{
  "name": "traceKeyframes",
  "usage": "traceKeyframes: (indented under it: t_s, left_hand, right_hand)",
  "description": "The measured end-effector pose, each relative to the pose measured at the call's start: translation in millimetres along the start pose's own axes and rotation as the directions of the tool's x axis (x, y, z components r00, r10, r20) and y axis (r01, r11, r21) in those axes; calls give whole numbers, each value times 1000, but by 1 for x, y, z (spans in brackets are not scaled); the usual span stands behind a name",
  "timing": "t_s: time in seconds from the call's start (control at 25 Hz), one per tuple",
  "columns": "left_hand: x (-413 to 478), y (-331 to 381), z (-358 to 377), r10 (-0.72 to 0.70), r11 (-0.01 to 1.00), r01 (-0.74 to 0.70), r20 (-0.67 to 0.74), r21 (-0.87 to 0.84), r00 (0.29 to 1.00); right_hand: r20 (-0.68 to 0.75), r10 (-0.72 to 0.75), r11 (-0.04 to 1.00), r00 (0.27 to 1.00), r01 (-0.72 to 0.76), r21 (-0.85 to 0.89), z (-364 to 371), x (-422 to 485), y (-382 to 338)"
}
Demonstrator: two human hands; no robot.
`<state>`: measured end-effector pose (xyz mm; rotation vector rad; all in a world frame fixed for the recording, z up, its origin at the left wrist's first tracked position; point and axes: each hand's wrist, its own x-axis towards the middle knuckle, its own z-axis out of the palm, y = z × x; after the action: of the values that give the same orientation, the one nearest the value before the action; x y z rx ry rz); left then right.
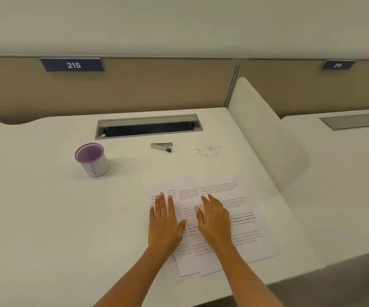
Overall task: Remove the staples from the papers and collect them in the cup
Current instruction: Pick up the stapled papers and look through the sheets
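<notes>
Both hands lie flat on the papers, fingers straight and close together, palms down, holding nothing. Left hand presses the left part of the stack, fingertips pointing away from the person; right hand rests just beside it, slightly angled, thumbs near each other w/ a strip of page between.

Papers = several printed sheets, fanned & overlapping, edges not squared, lying on the white desk at front right. Text blocks visible but too small to read.

Beyond the papers, well apart from hands: a scatter of loose staples on the desk surface, back right. Staple remover, grey metal w/ dark tips, lies on its side just left of the staples, in front of the cable slot. Cup, white body w/ purple rim & lining, stands upright farther left; can't tell if anything is inside.

Behind the desk: tan partition w/ number plate 215. White divider panel on the right separates the next desk, which has plate 216.
</notes>
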<state>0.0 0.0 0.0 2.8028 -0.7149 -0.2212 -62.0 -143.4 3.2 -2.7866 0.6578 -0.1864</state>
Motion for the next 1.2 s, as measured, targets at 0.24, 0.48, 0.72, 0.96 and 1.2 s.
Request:
traceKeyframes:
  t_s: [0.24, 0.48, 0.72, 0.96, 1.2]
  left_hand:
    - [6, -22, -5, -221, 974, 218, -54, -57, 974]
    - [7, -15, -14, -334, 941, 337, -81, 23, 939]
    - [17, 14, -17, -381, 911, 383, 41, -150, 923]
    - [26, 26, -21, -442, 782, 481, 191, -396, 876]
    - [34, 16, -24, -475, 643, 555, 295, -528, 829]
  right_hand:
    - [-149, 334, 929, 931, -352, -114, -33, 23, 77]
    - [-99, 613, 782, 784, -620, -70, -40, 31, 104]
    - [-109, 576, 806, 811, -585, -95, -27, 26, 77]
    - [-45, 479, 875, 877, -481, -60, -13, 19, 35]
    - [-47, 531, 847, 846, -531, 5, -21, 20, 49]
